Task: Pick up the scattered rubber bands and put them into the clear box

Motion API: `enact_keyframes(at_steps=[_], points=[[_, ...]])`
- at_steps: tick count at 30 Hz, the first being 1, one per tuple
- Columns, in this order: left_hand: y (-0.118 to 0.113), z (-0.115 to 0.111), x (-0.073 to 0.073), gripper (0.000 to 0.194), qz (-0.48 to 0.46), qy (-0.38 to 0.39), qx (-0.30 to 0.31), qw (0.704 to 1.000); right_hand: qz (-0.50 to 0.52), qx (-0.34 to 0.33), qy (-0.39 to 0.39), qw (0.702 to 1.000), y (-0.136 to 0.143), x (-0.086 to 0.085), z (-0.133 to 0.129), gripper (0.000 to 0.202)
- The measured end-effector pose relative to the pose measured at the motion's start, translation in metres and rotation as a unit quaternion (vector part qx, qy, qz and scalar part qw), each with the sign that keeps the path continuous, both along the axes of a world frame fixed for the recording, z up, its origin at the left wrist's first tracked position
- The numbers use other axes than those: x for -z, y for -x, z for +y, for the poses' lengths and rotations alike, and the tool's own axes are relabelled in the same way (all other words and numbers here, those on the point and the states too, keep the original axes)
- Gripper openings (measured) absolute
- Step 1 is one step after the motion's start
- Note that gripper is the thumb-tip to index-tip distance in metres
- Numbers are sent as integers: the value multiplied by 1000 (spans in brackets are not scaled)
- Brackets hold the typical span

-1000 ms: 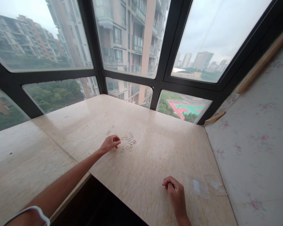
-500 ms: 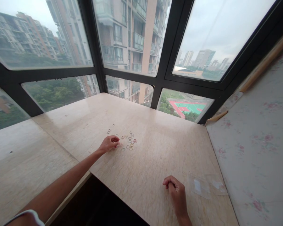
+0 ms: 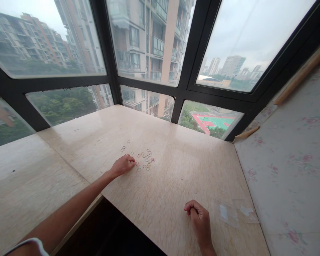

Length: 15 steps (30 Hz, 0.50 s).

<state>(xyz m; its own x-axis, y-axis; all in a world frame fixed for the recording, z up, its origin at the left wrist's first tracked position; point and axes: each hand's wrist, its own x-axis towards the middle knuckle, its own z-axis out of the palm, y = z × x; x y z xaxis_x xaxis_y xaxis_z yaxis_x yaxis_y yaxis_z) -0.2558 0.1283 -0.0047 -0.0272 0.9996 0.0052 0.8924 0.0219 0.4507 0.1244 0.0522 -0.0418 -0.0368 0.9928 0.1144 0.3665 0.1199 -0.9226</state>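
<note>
- Sitting over the near part of the pale, veined countertop point(image 3: 160, 209), the right hand point(image 3: 199, 222) is loosely clenched, thumb against curled fingers; its inside is hidden, so cannot tell whether it grasps anything.
- Just beside it, toward the wall: clear plastic packets point(image 3: 230, 216), lying flat.
- Left forearm reaches in from the lower left, a white-trimmed sleeve point(image 3: 37, 244) near the elbow.
- Left hand point(image 3: 122, 165), farther out, palm down, fingers bent. Fingertips at a small reddish ring point(image 3: 137, 163); cannot tell whether they pinch it or only touch it.
- Main scatter of small thin rings point(image 3: 147, 156), mixed colours, right of that hand, some overlapping; a few more lie beyond it, to the left.
- Flowered wallpaper point(image 3: 293, 177) at right.
- Dark window frame point(image 3: 179, 103) behind; outside, trees, tall buildings point(image 3: 156, 46), a red-and-green court point(image 3: 214, 122).
</note>
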Motion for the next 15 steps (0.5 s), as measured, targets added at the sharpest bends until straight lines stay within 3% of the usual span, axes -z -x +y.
enact_keyframes(at_steps=[5, 9, 12, 15], points=[[-2, 3, -5, 29, 66, 15, 16, 998, -6, -2, 3, 1000, 0, 1, 0, 23], [6, 10, -11, 26, 129, 69, -29, 989, -2, -2, 4, 1000, 0, 1, 0, 23], [15, 15, -16, 25, 131, 83, -47, 987, 4, -3, 4, 1000, 1, 2, 1, 23], [10, 16, -16, 23, 121, 61, -16, 991, -3, -1, 7, 1000, 1, 2, 1, 23]])
